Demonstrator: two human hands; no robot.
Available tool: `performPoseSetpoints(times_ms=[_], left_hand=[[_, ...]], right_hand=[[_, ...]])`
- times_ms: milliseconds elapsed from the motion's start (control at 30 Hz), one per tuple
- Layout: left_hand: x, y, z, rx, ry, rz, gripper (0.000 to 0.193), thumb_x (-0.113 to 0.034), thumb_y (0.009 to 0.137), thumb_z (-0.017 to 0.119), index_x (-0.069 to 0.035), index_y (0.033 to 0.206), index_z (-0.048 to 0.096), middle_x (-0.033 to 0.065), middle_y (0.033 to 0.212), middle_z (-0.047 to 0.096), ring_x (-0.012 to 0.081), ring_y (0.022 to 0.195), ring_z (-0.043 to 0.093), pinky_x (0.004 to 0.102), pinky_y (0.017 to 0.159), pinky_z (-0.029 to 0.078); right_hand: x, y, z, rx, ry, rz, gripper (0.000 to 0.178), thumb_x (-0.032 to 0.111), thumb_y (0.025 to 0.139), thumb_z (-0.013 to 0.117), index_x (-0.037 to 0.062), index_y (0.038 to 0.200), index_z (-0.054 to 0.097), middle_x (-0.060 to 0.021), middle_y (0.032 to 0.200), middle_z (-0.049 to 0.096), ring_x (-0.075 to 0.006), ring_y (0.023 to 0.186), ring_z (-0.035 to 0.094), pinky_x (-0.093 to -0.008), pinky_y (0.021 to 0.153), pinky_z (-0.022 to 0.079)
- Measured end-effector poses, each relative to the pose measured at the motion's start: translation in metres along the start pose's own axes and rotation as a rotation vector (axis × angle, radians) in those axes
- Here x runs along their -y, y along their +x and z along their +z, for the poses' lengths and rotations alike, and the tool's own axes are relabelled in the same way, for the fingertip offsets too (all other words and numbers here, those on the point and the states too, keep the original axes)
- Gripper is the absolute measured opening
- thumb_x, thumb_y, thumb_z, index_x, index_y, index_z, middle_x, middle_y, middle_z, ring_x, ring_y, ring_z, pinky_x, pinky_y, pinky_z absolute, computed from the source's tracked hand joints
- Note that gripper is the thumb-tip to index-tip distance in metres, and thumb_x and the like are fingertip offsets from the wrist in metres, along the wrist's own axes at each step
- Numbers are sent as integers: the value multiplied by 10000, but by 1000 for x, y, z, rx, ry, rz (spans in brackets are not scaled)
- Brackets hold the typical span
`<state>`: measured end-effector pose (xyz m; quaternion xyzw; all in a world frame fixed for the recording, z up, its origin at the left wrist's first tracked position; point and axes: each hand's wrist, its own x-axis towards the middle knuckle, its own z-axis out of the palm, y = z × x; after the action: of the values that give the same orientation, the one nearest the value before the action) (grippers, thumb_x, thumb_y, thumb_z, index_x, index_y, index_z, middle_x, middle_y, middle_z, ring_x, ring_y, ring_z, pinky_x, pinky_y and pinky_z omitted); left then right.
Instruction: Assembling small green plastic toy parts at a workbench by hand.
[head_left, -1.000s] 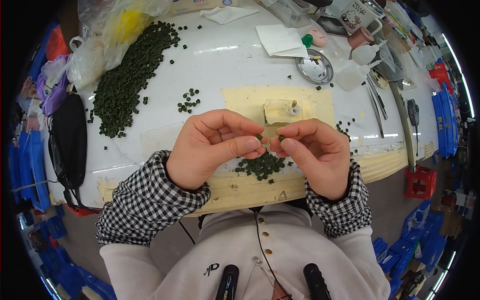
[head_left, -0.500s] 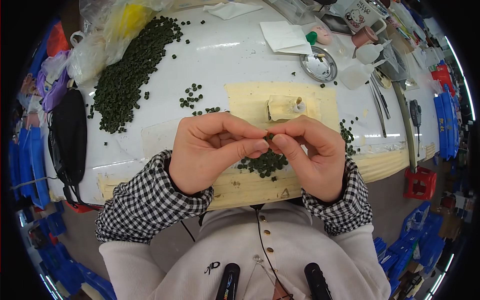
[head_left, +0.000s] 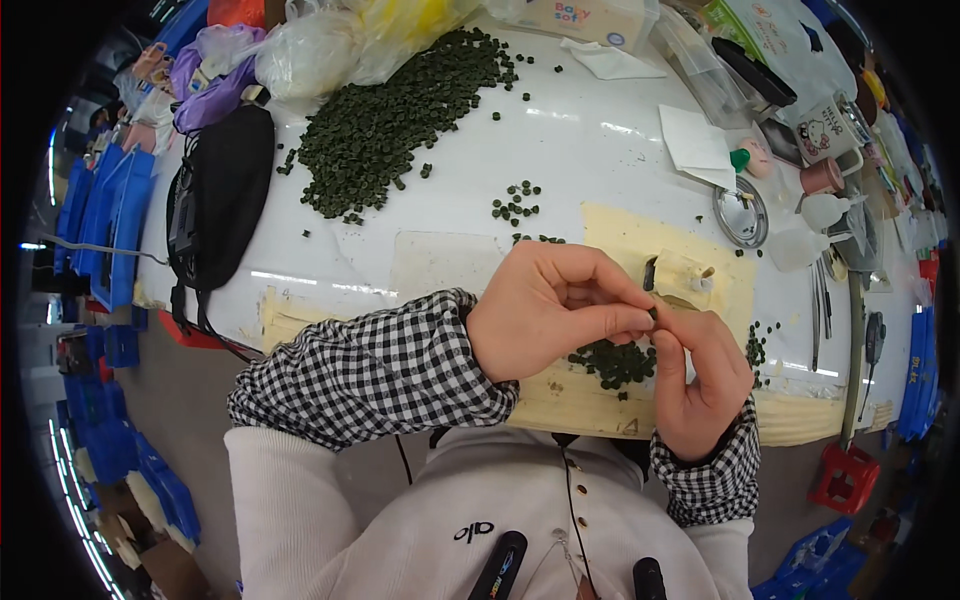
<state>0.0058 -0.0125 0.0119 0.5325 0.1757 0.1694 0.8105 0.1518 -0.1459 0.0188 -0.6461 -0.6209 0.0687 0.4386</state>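
My two hands meet above the front edge of the table, fingertips together. Between them shows a small dark green piece [head_left: 654,314], mostly covered by fingers. My left hand [head_left: 545,315] pinches it with thumb and index finger. From the other side my right hand [head_left: 705,380] is closed on it, index fingertip against the piece and thumb just below. Under the hands lies a little heap of similar dark green pieces [head_left: 622,368]. Just beyond the right hand stands a small tape-covered block with a peg [head_left: 685,278], partly hidden by the fingers.
A large pile of dark green pieces [head_left: 380,135] spreads at the far left beside plastic bags [head_left: 310,60] and a black pouch [head_left: 232,195]. To the right are a round metal dish [head_left: 740,225], white paper [head_left: 697,145], squeeze bottles [head_left: 797,248], tweezers [head_left: 818,310] and a mug [head_left: 828,130].
The view has swung, so the table and hands appear farther right. My hands stay together at the small dark green piece, with the right hand now slightly lower than the left.
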Motion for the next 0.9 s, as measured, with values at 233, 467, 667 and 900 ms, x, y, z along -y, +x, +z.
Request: performPoseSetpoints(times_ms=[233,467,667,900], left_hand=[[-3,2,-2,-62,-74,-32,175,38,885,649,62,1059,633,145,948,694,154,857,682,252,786,566],[-1,0,-2,-64,9,43,157,32,899,632,64,1052,644,141,964,693,145,872,676,252,793,564],[4,1,-1,-75,56,122,184,57,894,623,77,1075,649,147,989,688,152,879,672,251,811,557],[2,3,0,-78,31,103,170,51,887,633,74,1055,649,141,947,693,150,860,671,261,794,559]], right_hand=[[-3,-3,2,-13,7,-28,308,-65,860,624,-48,1168,638,-150,909,643,-213,756,645,-268,661,523],[-7,-5,0,89,336,141,307,-47,898,593,-34,1203,627,-137,952,643,-179,829,645,-250,735,520],[-11,-6,-1,80,423,172,304,-30,909,591,-23,1211,628,-130,969,653,-168,847,640,-248,747,514],[-10,-6,-2,76,407,182,321,-44,888,597,-20,1205,635,-126,969,658,-174,855,645,-248,753,506]])
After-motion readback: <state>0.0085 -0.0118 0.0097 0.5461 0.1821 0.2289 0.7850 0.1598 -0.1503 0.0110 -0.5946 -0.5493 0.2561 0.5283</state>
